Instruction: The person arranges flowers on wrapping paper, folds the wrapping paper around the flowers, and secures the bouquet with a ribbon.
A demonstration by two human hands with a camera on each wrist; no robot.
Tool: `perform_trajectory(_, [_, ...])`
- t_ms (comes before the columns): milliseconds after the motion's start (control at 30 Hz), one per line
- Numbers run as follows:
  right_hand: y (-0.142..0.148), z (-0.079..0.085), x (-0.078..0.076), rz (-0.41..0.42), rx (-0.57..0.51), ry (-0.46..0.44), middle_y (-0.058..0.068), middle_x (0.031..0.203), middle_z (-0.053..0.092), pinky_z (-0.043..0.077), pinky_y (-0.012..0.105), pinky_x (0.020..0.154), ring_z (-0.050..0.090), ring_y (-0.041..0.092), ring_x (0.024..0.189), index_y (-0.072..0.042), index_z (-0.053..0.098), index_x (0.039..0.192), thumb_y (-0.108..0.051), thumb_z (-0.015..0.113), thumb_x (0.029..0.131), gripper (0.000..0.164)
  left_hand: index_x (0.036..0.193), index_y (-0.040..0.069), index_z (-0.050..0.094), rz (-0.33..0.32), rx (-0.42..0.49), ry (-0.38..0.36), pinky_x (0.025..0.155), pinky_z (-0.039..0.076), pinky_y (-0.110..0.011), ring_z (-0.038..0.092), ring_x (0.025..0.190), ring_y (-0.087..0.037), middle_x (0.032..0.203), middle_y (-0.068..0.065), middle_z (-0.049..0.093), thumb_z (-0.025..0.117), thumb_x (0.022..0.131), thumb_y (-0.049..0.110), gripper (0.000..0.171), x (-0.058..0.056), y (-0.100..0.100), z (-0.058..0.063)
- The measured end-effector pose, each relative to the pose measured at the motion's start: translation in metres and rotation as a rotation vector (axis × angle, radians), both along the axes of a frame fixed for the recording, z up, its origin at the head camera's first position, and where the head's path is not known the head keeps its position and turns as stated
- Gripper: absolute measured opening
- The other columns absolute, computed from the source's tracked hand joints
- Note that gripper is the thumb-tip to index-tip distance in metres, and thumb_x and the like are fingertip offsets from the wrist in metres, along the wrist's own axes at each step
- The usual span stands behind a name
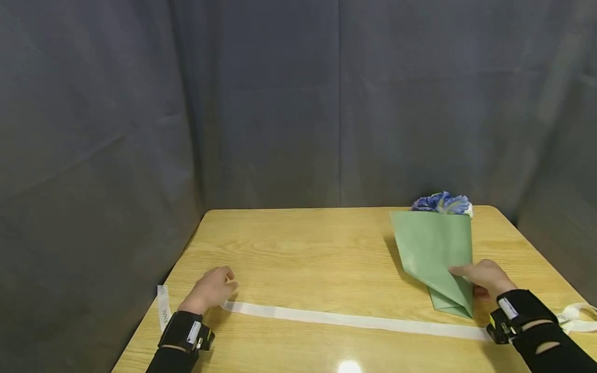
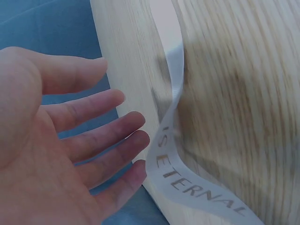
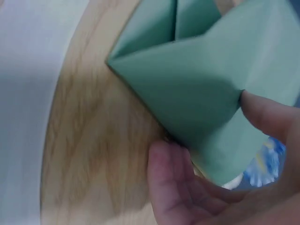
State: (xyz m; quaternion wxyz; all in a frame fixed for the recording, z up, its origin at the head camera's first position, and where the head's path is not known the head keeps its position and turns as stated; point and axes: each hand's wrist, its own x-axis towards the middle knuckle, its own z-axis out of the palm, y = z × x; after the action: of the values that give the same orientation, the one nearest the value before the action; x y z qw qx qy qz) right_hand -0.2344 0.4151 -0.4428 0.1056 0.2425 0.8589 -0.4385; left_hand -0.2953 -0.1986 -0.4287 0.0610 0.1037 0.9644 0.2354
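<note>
At the left edge of a pale wood-grained tabletop (image 1: 303, 248), a long white lettered ribbon (image 1: 354, 320) begins; beside it the left hand (image 1: 211, 288) has loosely spread fingers, holding nothing, though whether they touch the ribbon cannot be told. The ribbon runs rightward along the near side. Beyond it, at right, is a folded green paper wrap (image 1: 436, 254) with blue-violet ruffled flowers (image 1: 440, 202) showing at its far end, its side pinched between the right hand's (image 1: 485, 277) thumb and fingers. More ribbon loops past the right wrist.
</note>
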Motion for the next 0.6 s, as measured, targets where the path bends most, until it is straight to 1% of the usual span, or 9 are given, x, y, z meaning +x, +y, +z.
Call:
perform_trajectory(67, [-0.005,-0.005,-0.004,0.005,0.041,0.017,0.024,0.094,0.05,0.052,0.036,0.064,0.056,0.033,0.083,0.023,0.039,0.116,-0.037,0.071,0.089,0.074,0.117,-0.003,0.064,0.002,-0.006,0.012,0.085,0.051,-0.054,0.062,0.106,-0.037,0.119,-0.022,0.064,0.064,0.097,0.014,0.026,0.002,0.003,0.001])
perform_trajectory(100, [-0.007,-0.008,-0.006,0.008,0.063,0.023,0.026,0.094,0.052,0.053,0.037,0.063,0.057,0.034,0.082,0.025,0.039,0.116,-0.035,0.071,0.089,0.073,0.117,-0.003,0.065,0.002,-0.009,0.017,0.085,0.051,-0.054,0.062,0.106,-0.037,0.118,-0.022,0.064,0.064,0.098,0.013,0.026,0.003,0.004,0.001])
perform_trajectory(133, [-0.009,-0.01,-0.007,0.007,0.073,0.02,0.03,0.096,0.053,0.055,0.04,0.065,0.059,0.039,0.084,0.027,0.039,0.117,-0.034,0.071,0.089,0.074,0.117,-0.003,0.065,0.002,-0.012,0.02,0.084,0.051,-0.054,0.062,0.105,-0.037,0.118,-0.021,0.064,0.064,0.097,0.013,0.025,0.004,0.006,0.001])
perform_trajectory(167, [-0.01,-0.012,-0.008,0.008,0.07,0.019,0.036,0.101,0.053,0.057,0.044,0.07,0.06,0.044,0.089,0.03,0.037,0.119,-0.031,0.071,0.089,0.076,0.116,-0.002,0.065,0.002,-0.015,0.022,0.083,0.051,-0.053,0.062,0.103,-0.036,0.116,-0.02,0.064,0.064,0.097,0.013,0.024,0.005,0.007,0.0])
perform_trajectory(233, [-0.013,-0.014,-0.01,-0.01,0.044,0.021,0.044,0.114,0.049,0.056,0.052,0.082,0.058,0.053,0.102,0.033,0.032,0.125,-0.027,0.072,0.088,0.081,0.116,-0.002,0.065,0.002,-0.014,0.024,0.081,0.052,-0.052,0.062,0.1,-0.033,0.113,-0.018,0.064,0.064,0.098,0.013,0.024,0.007,0.01,-0.001])
perform_trajectory(333, [-0.017,-0.013,-0.013,-0.057,-0.037,0.011,0.05,0.132,0.035,0.046,0.064,0.099,0.043,0.062,0.122,0.034,0.021,0.134,-0.02,0.071,0.088,0.086,0.116,-0.002,0.065,0.003,-0.002,0.028,0.078,0.052,-0.049,0.062,0.094,-0.029,0.107,-0.015,0.064,0.064,0.098,0.013,0.023,0.009,0.013,-0.002])
perform_trajectory(367, [-0.018,-0.012,-0.014,-0.075,-0.057,0.013,0.051,0.134,0.032,0.043,0.065,0.101,0.04,0.063,0.125,0.033,0.019,0.136,-0.017,0.07,0.088,0.087,0.116,-0.002,0.065,0.004,0.001,0.029,0.076,0.052,-0.048,0.061,0.092,-0.028,0.106,-0.014,0.063,0.064,0.098,0.012,0.023,0.008,0.015,-0.002])
perform_trajectory(500, [-0.024,-0.008,-0.015,-0.16,-0.081,0.033,0.05,0.137,0.027,0.042,0.072,0.098,0.036,0.066,0.125,0.031,0.016,0.139,-0.012,0.066,0.089,0.083,0.116,-0.002,0.065,0.009,0.016,0.022,0.071,0.051,-0.043,0.058,0.088,-0.025,0.104,-0.012,0.062,0.064,0.098,0.012,0.023,0.006,0.02,-0.005])
perform_trajectory(600, [-0.023,-0.008,-0.015,-0.211,-0.1,0.052,0.049,0.138,0.026,0.042,0.074,0.094,0.035,0.067,0.124,0.03,0.015,0.14,-0.012,0.066,0.088,0.084,0.114,-0.001,0.065,0.007,0.019,0.024,0.069,0.05,-0.041,0.056,0.085,-0.025,0.104,-0.011,0.061,0.064,0.098,0.012,0.021,0.003,0.023,-0.006])
